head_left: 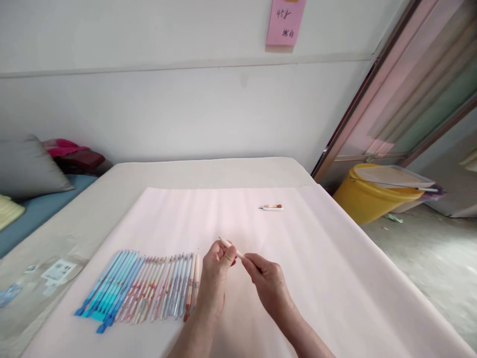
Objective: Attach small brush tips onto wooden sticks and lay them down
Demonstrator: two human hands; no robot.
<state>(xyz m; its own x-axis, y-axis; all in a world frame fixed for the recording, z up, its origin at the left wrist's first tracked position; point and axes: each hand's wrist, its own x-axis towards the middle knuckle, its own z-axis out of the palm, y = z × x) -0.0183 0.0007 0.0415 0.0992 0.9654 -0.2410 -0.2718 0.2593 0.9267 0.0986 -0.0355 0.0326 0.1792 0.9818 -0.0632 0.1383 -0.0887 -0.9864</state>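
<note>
Both left hand (219,264) and right hand (268,281) pinch one slim cream plastic pen (225,243) above a pale pink paper sheet (305,248).

A pale pink paper sheet (335,278) covers most of a beige cloth-topped table (112,199), and near the table's left edge a white printed label (58,271) lies flat under a clear film. Behind the table rises a plain white wall (167,109) with a pink handwritten sticky note (285,22) stuck high on it. To the left a grey fabric cushion (30,166) and a crumpled red cloth (70,151) rest on a blue mattress (33,211). On the right a yellow plastic bucket (357,199) with a clear flat lid (391,175) stands on the grey concrete floor (428,253), beside a brown-framed sliding door (372,94).
</note>
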